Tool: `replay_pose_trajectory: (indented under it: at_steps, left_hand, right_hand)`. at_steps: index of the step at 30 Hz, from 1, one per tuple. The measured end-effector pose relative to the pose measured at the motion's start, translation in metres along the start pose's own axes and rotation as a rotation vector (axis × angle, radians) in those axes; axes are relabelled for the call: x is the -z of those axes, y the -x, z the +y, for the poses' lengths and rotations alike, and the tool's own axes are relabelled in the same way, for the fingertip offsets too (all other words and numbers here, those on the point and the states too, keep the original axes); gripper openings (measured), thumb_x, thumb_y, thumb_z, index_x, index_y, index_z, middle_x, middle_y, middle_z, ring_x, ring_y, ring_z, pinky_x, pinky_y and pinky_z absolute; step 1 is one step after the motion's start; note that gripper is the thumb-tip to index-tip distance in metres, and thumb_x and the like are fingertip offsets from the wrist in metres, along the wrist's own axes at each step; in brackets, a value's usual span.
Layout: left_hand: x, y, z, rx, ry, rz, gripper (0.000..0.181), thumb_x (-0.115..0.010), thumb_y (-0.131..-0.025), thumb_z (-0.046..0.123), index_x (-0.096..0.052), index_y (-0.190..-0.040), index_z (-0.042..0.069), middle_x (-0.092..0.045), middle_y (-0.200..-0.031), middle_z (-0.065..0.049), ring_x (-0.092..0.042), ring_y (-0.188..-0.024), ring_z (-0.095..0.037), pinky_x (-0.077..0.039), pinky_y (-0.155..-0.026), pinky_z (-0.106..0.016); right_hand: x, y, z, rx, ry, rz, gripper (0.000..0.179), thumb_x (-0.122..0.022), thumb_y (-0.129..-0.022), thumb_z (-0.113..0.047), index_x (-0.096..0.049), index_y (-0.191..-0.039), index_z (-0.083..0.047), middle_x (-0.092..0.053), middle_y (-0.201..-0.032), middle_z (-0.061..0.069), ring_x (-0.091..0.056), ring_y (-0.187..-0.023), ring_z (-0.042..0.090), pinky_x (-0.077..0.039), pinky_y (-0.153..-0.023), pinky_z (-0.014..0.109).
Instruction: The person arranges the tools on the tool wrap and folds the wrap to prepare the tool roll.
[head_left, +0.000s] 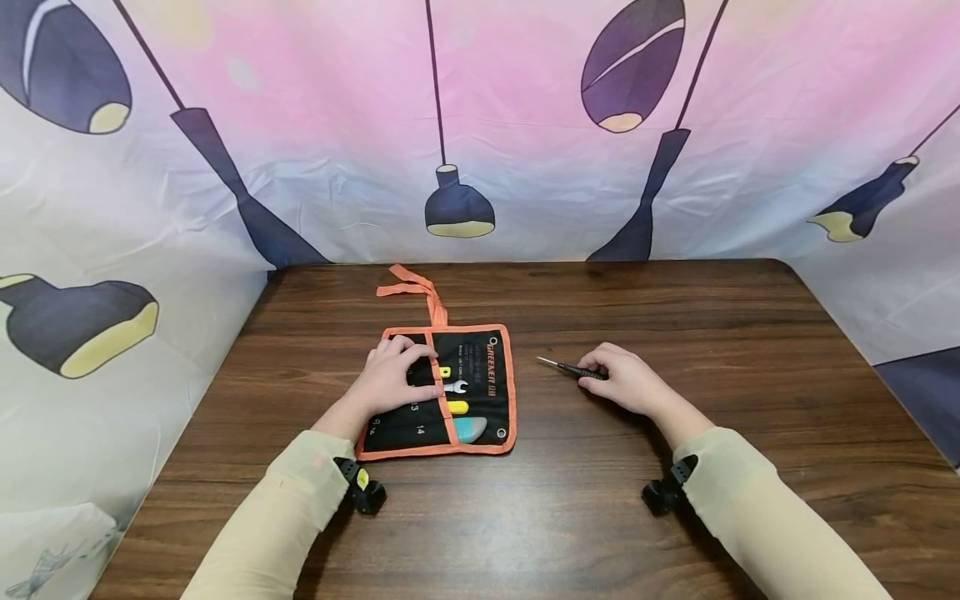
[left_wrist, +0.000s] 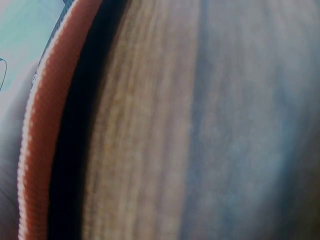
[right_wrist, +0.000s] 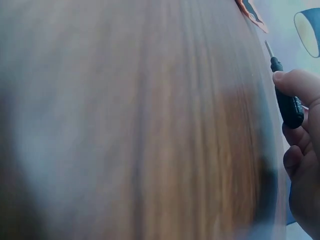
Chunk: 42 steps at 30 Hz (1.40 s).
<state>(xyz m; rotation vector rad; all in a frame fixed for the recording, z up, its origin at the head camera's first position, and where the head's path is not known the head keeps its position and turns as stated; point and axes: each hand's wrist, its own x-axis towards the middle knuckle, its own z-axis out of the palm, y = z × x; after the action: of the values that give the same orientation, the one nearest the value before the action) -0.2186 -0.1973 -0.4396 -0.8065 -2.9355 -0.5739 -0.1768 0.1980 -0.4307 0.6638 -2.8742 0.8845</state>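
One brown bench [head_left: 570, 517] carries a black tool pouch [head_left: 487, 404] with orange edging. The left hand [head_left: 390, 383] rests on it, fingers spread apart, covering part of the pockets. At right, the right hand [head_left: 626, 379] holds between its fingers a slim black screwdriver [head_left: 577, 370]. From the pockets show a teal end [head_left: 469, 429], a wrench head [head_left: 457, 387] and two yellow ends [head_left: 458, 407]. The screwdriver lies mostly sideways; its thin metal tip points left, towards the pouch.

Orange-trimmed black pouch [head_left: 487, 408] | flat, tools [head_left: 457, 407] pocketed | black screwdriver [head_left: 573, 369] | tip toward pouch, apart
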Motion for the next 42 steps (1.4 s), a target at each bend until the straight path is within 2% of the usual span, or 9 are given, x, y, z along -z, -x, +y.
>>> replay_pose_trajectory:
  at_steps: [14, 22, 42]
  left_hand:
    - [0.001, 0.001, 0.001, -0.005, 0.004, 0.006, 0.062, -0.063, -0.074, 0.066, -0.059, -0.121, 0.026, -0.046, -0.11, -0.004, -0.039, -0.1, -0.022, -0.029, -0.081, -0.043]
    - [0.001, 0.0, 0.0, -0.02, 0.002, 0.021, 0.063, -0.062, -0.074, 0.067, -0.059, -0.12, 0.025, -0.046, -0.11, -0.004, -0.04, -0.101, -0.022, -0.029, -0.079, -0.042]
    - [0.0, 0.001, 0.0, -0.008, 0.006, 0.016, 0.061, -0.065, -0.074, 0.065, -0.06, -0.12, 0.025, -0.047, -0.111, -0.003, -0.04, -0.104, -0.022, -0.029, -0.081, -0.042]
  right_hand:
    - [-0.012, -0.028, -0.017, 0.0, -0.031, -0.006, 0.015, -0.068, -0.086, -0.021, -0.067, -0.099, -0.013, -0.056, -0.091, -0.002, -0.052, -0.082, 0.015, -0.043, -0.074, 0.036]
    - [-0.019, -0.043, -0.022, -0.016, 0.004, -0.017, 0.018, -0.067, -0.088, -0.022, -0.068, -0.102, -0.012, -0.057, -0.094, -0.001, -0.052, -0.087, 0.016, -0.043, -0.078, 0.037]
    - [-0.035, -0.066, -0.046, 0.01, 0.021, -0.058, 0.016, -0.067, -0.088, -0.021, -0.068, -0.101, -0.012, -0.056, -0.095, 0.0, -0.051, -0.089, 0.017, -0.043, -0.08, 0.037]
